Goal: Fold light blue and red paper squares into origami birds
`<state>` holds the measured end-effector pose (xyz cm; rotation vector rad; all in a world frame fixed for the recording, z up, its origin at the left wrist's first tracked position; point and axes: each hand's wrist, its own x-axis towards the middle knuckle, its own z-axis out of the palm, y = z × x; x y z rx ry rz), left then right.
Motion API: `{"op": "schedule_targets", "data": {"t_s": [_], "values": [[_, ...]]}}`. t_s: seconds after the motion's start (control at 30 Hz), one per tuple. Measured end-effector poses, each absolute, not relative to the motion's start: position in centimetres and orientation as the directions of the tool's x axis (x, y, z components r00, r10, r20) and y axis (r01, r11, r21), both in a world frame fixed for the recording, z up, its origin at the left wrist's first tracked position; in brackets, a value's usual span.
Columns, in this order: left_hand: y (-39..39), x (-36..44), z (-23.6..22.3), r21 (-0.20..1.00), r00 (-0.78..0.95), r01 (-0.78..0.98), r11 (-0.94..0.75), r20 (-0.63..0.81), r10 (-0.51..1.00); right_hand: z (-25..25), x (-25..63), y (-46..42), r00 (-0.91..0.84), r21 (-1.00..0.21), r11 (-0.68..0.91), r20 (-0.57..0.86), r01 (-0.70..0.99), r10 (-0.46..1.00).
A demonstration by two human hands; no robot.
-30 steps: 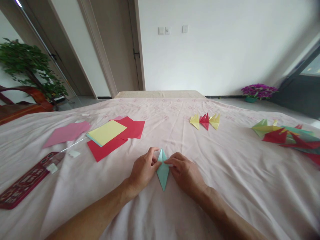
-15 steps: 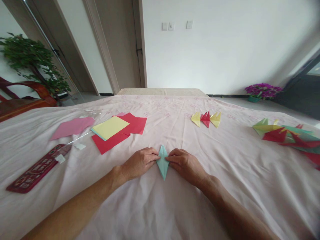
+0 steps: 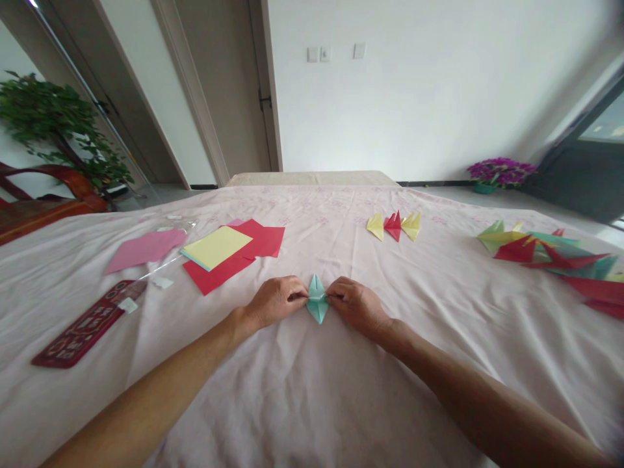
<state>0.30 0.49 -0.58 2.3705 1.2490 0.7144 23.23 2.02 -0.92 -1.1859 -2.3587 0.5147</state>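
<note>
Head view, left hand (image 3: 279, 300), right hand (image 3: 359, 305), both pinching teal paper (image 3: 318, 309), red label (image 3: 86, 327) illegible

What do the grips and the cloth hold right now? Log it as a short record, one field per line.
Left grip: fingers at the left edge of the folded teal paper
Right grip: fingers at its right edge
Surface: pale pink cloth
Flat sheets, left: yellow sheet overlapping red sheets; pink paper further left
Near left: dark red packet with lettering, unreadable
Folded, far right of centre: three-piece row, yellow, red, yellow
Folded, right: multicoloured pile; exact count unclear
</note>
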Motion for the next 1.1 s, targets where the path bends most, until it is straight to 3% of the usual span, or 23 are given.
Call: {"op": "schedule_targets", "data": {"t_s": [0.3,0.83,1.1], "values": [[-0.5,1.8,-1.1,0.523,0.279,0.754,-0.397,0.291,0.915,-0.2,23.3,2.0,-0.514,-0.479,0.527,0.171,0.703,0.841],[0.0,2.7,-1.6,0.418,0.223,0.841,-0.345,0.315,0.923,-0.1,21.9,1.6,-0.454,-0.300,0.480,0.157,0.824,0.877],[0.3,2.8,-1.8,0.383,0.203,0.868,-0.316,0.307,0.930,-0.5,21.8,1.6,-0.386,-0.340,0.429,0.188,0.837,0.903]]}}
